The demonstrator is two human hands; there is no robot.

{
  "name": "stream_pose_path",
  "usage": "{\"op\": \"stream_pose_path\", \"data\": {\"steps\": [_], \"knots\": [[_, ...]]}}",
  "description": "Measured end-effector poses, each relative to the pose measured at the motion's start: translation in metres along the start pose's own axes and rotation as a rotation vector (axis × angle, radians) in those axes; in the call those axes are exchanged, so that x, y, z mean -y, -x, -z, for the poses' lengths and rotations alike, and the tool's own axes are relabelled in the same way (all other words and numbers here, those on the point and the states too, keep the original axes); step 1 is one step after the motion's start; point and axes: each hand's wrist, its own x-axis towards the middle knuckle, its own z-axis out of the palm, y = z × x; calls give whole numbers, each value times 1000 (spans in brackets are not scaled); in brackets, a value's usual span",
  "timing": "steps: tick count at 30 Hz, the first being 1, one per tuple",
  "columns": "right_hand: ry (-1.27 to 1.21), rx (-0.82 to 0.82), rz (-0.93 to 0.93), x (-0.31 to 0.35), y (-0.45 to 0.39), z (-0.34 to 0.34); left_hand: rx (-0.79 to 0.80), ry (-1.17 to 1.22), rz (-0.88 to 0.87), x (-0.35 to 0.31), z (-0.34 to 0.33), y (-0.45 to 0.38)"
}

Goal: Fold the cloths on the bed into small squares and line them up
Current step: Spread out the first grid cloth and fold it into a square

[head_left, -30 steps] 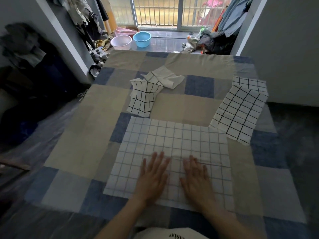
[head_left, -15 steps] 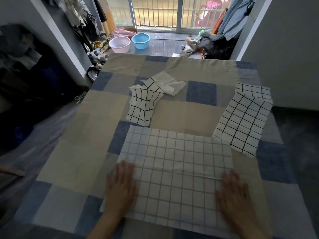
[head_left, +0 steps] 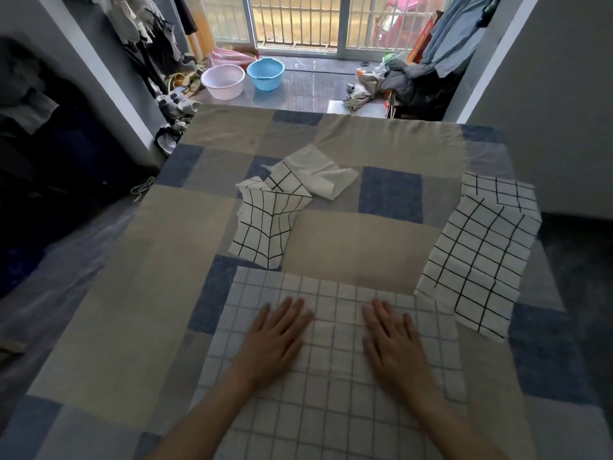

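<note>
Both hands flat on the big checked cloth (head_left: 331,376), palms down, fingers straight and slightly spread, gripping nothing. Left hand (head_left: 277,340) sits left of centre, right hand (head_left: 393,343) right of centre, a gap of bare cloth between them. Forearms come in from the bottom edge.

The big checked cloth has a faint grey grid. It lies spread flat on the near part of the bed (head_left: 132,293), unfolded as far as visible; its near edge runs out of view.

Other cloths:
- Bold-grid cloth (head_left: 477,263) on the right side of the bed, flat and turned at an angle. Its near-left corner is just beside the big cloth's far-right corner; cannot tell if they overlap.
- Another checked piece (head_left: 497,190) sticks out from under the far end of that one, near the bed's right edge.
- Crumpled bold-grid cloth (head_left: 265,224) in the middle of the bed, wrinkled and partly folded on itself. Its near tip touches or just reaches the big cloth's far edge.
- Plain white cloth (head_left: 318,174) behind it, rumpled, overlapping the crumpled one.

No folded squares in view.

The bed has a patchwork cover in beige and blue blocks.

Beyond the bed: a pink basin (head_left: 223,80) and a blue basin (head_left: 266,72) side by side on the tiled floor, near a barred window (head_left: 298,18). Clothes hang along the left wall (head_left: 142,31); a pile of clothes (head_left: 398,78) sits at right by the doorway.
</note>
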Motion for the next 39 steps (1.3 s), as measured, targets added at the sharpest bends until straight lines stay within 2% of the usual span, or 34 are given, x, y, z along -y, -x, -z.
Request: {"op": "stream_pose_path", "data": {"steps": [2,4,7,11,16,20,27,30,34,39], "knots": [[-11,-26,-101,-32,8,11,-23,5,65,25,4,2],[-1,-29,-174,-58,13,21,-24,38,202,48,8,-3],[0,-18,-188,-73,10,38,-61,76,337,74,24,-19],[42,72,-162,-79,-19,61,-76,54,311,93,54,-46],[136,166,-165,-70,-55,85,97,-35,319,105,82,-73],[197,228,-147,-59,-64,94,168,-146,314,101,97,-86],[199,170,-92,-50,-53,91,202,-108,349,98,104,-74],[153,81,-99,-51,-47,92,224,-108,390,93,104,-67],[46,-88,27,-63,-33,96,198,-98,400,93,101,-59],[-10,-214,212,-74,-11,103,106,-60,363,92,100,-55]]}}
